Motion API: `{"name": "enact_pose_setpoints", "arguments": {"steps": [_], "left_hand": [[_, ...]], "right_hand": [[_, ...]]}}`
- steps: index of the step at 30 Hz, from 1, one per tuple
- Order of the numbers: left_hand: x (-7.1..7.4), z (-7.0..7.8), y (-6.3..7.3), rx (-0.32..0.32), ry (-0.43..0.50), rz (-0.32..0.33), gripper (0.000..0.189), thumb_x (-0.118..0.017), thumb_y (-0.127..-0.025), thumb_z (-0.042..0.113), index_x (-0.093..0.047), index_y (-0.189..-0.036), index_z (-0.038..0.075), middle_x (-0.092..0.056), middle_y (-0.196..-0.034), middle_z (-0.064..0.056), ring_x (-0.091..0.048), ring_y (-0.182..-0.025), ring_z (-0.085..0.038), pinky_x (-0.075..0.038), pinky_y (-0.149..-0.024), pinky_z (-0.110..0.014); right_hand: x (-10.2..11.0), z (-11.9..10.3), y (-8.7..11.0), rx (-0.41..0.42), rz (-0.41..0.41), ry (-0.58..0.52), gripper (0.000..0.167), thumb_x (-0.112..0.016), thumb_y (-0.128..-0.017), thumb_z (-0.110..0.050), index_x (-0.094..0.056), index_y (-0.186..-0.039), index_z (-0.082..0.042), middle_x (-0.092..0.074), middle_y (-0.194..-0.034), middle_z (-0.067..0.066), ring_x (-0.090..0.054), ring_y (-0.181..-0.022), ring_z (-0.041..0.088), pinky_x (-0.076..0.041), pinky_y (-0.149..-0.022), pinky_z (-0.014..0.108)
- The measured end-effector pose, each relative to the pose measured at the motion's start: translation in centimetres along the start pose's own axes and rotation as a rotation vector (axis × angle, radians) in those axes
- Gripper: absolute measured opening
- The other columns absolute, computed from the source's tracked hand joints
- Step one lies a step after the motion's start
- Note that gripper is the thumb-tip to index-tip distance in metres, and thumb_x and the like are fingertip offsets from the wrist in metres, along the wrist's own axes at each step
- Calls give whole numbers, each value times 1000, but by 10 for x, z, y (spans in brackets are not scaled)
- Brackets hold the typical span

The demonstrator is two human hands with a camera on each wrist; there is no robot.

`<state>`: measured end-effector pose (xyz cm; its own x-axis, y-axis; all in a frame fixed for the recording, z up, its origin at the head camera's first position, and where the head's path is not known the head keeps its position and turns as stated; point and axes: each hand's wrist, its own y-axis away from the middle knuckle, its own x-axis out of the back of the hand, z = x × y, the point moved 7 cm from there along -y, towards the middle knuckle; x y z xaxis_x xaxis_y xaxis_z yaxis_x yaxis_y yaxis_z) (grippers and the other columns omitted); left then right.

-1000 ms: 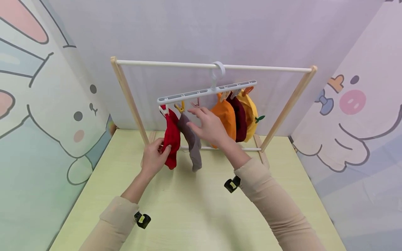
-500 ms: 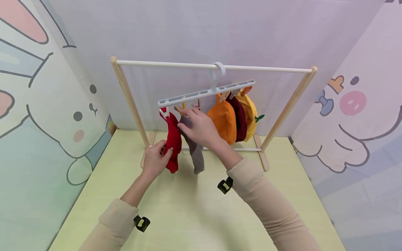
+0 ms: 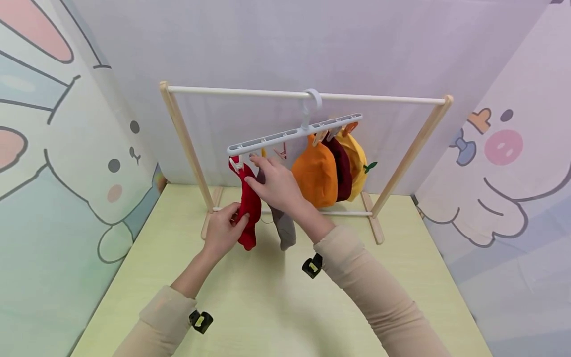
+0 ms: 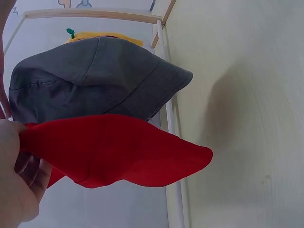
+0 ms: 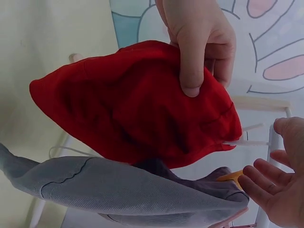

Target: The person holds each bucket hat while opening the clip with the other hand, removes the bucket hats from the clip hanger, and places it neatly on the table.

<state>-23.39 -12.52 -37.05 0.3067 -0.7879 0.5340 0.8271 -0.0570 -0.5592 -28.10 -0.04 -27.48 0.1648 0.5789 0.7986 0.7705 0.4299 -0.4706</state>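
A red bucket hat (image 3: 251, 201) hangs by a white clothespin (image 3: 236, 164) at the left end of a pale hanger (image 3: 285, 136). My left hand (image 3: 223, 229) pinches its edge, the thumb on the near side, as the right wrist view shows. My right hand (image 3: 277, 184) is raised beside the red hat, fingers extended and thumb apart; nothing is in its grasp in the right wrist view. Behind it a grey hat (image 3: 285, 233) hangs from a yellow clothespin (image 5: 231, 177), partly covered by that hand in the head view.
An orange hat (image 3: 314, 173), a maroon hat (image 3: 342, 171) and a yellow hat (image 3: 355, 163) are clipped at the hanger's right half. A pink clothespin (image 3: 281, 150) hangs near the middle. The hanger hooks over the rack's white top bar (image 3: 379, 98). The rack stands on a pale table (image 3: 250, 307).
My right hand has moved left and slightly down toward the red hat. My left hand has shifted slightly right with the red hat's edge. The hanger's left end has swung slightly down.
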Motion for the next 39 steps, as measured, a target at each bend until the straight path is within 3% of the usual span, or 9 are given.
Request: {"name": "enact_pose_setpoints", "arguments": {"steps": [7, 14, 21, 30, 39], "left_hand": [[1, 5, 1, -41, 1, 6, 12, -65, -81, 4, -65, -93, 2, -68, -82, -11, -63, -64, -18, -53, -57, -30], [3, 7, 3, -59, -5, 2, 12, -66, -80, 4, -66, -92, 3, -68, -81, -10, -62, -63, -16, -52, -56, -29], [3, 9, 4, -59, -1, -7, 12, -66, -80, 5, -66, -92, 3, -69, -81, -9, -64, -64, -17, -53, -57, -30], [1, 11, 6, -70, 19, -31, 11, -64, -81, 4, -66, -92, 5, -69, -80, -7, -64, -63, -13, -53, -57, -27], [-1, 11, 8, -37, 16, -53, 12, -64, -82, 6, -66, -94, 6, -69, -83, -6, -64, -67, -14, -53, -59, -27]], "right_hand": [[-9, 0, -3, -49, -29, -21, 48, -62, -86, -31, -52, -128, -11, -60, -107, 5, -59, -75, 10, -47, -62, 19], [-15, -1, -5, -72, -29, 9, 46, -62, -86, -31, -52, -127, -10, -62, -110, 6, -61, -79, 13, -50, -66, 23], [-19, 0, -8, -88, -16, 23, 43, -61, -87, -30, -53, -125, -12, -62, -113, 3, -60, -94, 15, -51, -73, 28], [-26, 1, -12, -100, 23, -7, 42, -62, -86, -30, -52, -123, -12, -65, -106, 3, -63, -88, 14, -52, -72, 29], [-31, 1, -14, -112, 43, -12, 43, -63, -85, -32, -53, -121, -10, -65, -103, 3, -62, -85, 14, -51, -72, 30]]}}
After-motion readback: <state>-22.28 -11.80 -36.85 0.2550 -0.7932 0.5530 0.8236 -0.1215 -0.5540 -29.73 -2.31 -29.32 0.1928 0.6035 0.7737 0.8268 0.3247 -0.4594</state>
